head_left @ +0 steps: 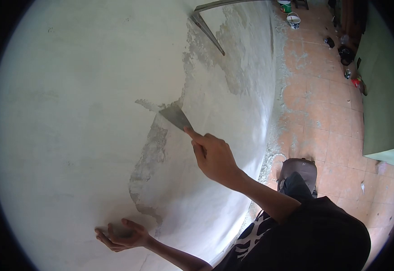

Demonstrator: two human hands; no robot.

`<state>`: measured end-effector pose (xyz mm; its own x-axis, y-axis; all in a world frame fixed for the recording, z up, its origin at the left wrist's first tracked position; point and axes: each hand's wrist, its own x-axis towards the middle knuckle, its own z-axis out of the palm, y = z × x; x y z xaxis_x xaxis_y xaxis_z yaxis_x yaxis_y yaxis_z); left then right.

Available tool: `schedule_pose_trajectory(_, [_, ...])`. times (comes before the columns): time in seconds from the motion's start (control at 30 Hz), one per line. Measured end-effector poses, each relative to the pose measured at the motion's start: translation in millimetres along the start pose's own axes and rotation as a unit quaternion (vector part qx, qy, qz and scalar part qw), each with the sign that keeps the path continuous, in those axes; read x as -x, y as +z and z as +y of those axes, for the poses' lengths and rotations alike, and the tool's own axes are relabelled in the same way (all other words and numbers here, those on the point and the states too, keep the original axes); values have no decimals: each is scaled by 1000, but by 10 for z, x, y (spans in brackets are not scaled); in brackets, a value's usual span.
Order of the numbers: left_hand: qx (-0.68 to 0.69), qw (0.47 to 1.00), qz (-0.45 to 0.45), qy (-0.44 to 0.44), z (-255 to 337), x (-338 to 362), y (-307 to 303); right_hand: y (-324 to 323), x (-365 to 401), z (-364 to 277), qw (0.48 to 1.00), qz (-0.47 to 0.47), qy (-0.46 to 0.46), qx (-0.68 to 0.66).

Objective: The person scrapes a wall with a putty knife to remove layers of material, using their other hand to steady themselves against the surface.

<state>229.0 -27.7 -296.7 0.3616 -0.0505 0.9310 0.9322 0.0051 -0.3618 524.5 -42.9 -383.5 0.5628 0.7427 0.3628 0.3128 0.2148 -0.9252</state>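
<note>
My right hand is closed around the handle of a scraper, index finger stretched along it toward the blade. The wide, flat blade lies at the wall, its edge at the ragged border of peeling paint. A rough grey strip of bared plaster runs down the pale wall below the blade. Lower on the left, my left hand is close to the wall, fingers apart and slightly curled, with nothing in it.
A bent metal bracket juts from the wall at the top. Pale flakes and dust line the tiled floor along the wall. A brown seat is beside my leg; a white bucket stands farther off. A green panel borders the right side.
</note>
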Motion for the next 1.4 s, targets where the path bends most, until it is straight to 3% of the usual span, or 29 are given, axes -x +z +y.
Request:
schedule_pose_trajectory(0.77, [12,1000,13,-10,3,17,-2,-87,-49,-171,1000,-12,0,0])
schedule_pose_trajectory(0.87, [9,1000,1,-6,-27,31,-35,-80,-85,-201,999,-3,31,-16])
schedule_pose_trajectory(0.97, [0,1000,-2,-10,-18,27,-5,-43,-63,-160,1000,-4,-12,-9])
schedule_pose_trajectory(1.4, [3,1000,5,-9,-20,36,-26,-48,-62,-223,1000,-10,-2,-14])
